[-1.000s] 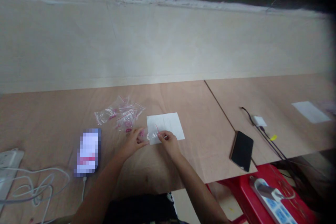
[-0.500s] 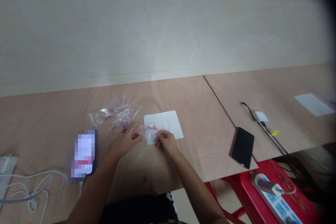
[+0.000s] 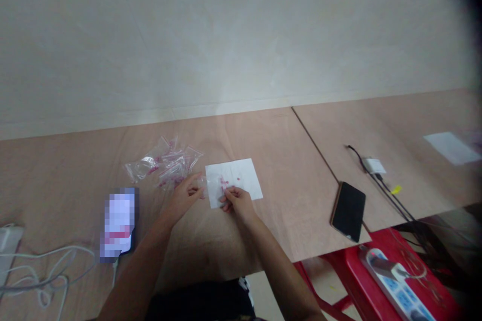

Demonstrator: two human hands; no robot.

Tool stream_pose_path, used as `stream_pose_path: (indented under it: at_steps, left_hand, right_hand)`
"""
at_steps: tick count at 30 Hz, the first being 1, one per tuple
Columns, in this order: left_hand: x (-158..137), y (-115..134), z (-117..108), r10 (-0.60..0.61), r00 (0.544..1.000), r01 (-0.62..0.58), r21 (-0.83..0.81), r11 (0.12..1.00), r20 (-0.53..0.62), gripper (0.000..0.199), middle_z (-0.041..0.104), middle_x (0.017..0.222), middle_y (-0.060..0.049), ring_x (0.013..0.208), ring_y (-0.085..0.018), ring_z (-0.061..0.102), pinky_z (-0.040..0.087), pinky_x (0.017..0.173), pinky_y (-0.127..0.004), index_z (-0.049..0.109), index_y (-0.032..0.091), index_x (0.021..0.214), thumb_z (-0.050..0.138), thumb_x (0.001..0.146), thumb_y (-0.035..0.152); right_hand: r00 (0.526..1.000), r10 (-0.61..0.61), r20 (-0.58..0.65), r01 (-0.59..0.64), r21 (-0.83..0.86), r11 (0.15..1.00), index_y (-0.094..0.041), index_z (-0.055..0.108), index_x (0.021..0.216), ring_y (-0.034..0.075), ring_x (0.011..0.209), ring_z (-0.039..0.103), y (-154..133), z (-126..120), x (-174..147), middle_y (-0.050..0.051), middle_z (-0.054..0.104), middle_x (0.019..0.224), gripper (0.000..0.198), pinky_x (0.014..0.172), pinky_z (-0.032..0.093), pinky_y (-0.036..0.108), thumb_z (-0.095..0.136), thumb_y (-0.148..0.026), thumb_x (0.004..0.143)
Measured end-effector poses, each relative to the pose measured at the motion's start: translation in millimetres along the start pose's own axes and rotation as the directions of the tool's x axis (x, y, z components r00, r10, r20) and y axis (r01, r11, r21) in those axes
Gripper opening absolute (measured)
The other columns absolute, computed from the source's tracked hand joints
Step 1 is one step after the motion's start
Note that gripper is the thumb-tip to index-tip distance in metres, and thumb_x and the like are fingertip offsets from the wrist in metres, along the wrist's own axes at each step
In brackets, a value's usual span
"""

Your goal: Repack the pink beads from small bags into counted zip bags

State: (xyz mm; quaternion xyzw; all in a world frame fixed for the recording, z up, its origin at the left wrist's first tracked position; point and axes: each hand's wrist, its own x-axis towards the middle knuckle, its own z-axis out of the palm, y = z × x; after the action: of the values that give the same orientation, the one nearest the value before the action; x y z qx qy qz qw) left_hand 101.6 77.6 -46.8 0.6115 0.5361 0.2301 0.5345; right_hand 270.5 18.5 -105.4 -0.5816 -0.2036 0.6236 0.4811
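A small clear plastic bag is held low over a white sheet of paper on the table. The fingers of my right hand pinch its right edge. My left hand has its curled fingers at the bag's left end; the exact grip is partly lost in the see-through plastic. Small red bits show by the bag, close to my right fingertips. One red bit lies apart on the paper. Beyond my left hand is a loose pile of clear bags with red marks or contents.
A lit, blurred-out phone and white cables are at the left. To the right lie a dark phone, a white adapter and another paper sheet. A power strip rests on a red stool below the table edge.
The red bits, earlier a line across the bag's top, now show as separate spots, one farther right on the paper. The bag looks bunched nearer my right fingers. Both hands have barely moved.
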Motion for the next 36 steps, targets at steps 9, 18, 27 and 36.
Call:
stream_pose_path:
  at_steps: [9,18,27,36]
  left_hand:
    - [3,5,3,0.049,0.997,-0.043,0.098,0.994,-0.056,0.040,0.063,0.106,-0.006,0.072,-0.017,0.065,0.054,0.064,-0.030,0.053,0.024,0.114,0.056,0.073,0.023]
    - [7,2,2,0.121,0.991,-0.113,0.127,0.985,-0.059,0.039,0.057,0.118,-0.006,0.075,-0.014,0.063,0.056,0.064,-0.028,0.053,0.022,0.113,0.055,0.075,0.022]
    - [7,5,3,0.159,0.984,-0.144,0.177,0.974,-0.078,0.038,0.057,0.116,-0.006,0.076,-0.015,0.062,0.055,0.065,-0.028,0.053,0.021,0.114,0.053,0.076,0.022]
    - [-12,8,2,0.073,0.993,-0.072,0.018,0.997,-0.093,0.043,0.056,0.113,-0.008,0.080,-0.017,0.063,0.055,0.071,-0.033,0.046,0.022,0.113,0.059,0.073,0.026]
  right_hand:
    - [0.997,0.066,-0.034,-0.064,0.070,0.995,-0.015,0.056,0.067,0.011,0.040,0.056,-1,0,-2,0.004,0.067,0.062,0.029,0.039,0.045,0.023,0.068,-0.042,0.061]
    - [0.996,0.069,-0.052,-0.062,0.128,0.990,-0.015,0.056,0.065,0.012,0.044,0.057,-2,2,-4,0.004,0.067,0.063,0.030,0.041,0.046,0.023,0.071,-0.041,0.058]
    - [0.992,0.095,-0.078,-0.078,0.192,0.978,-0.015,0.056,0.067,0.014,0.051,0.061,-7,4,-11,0.006,0.068,0.072,0.028,0.041,0.047,0.022,0.071,-0.038,0.059]
    - [0.988,0.098,-0.121,-0.060,0.284,0.957,-0.017,0.060,0.077,0.013,0.055,0.059,-24,6,-18,0.003,0.067,0.072,0.032,0.047,0.047,0.025,0.075,-0.031,0.052]
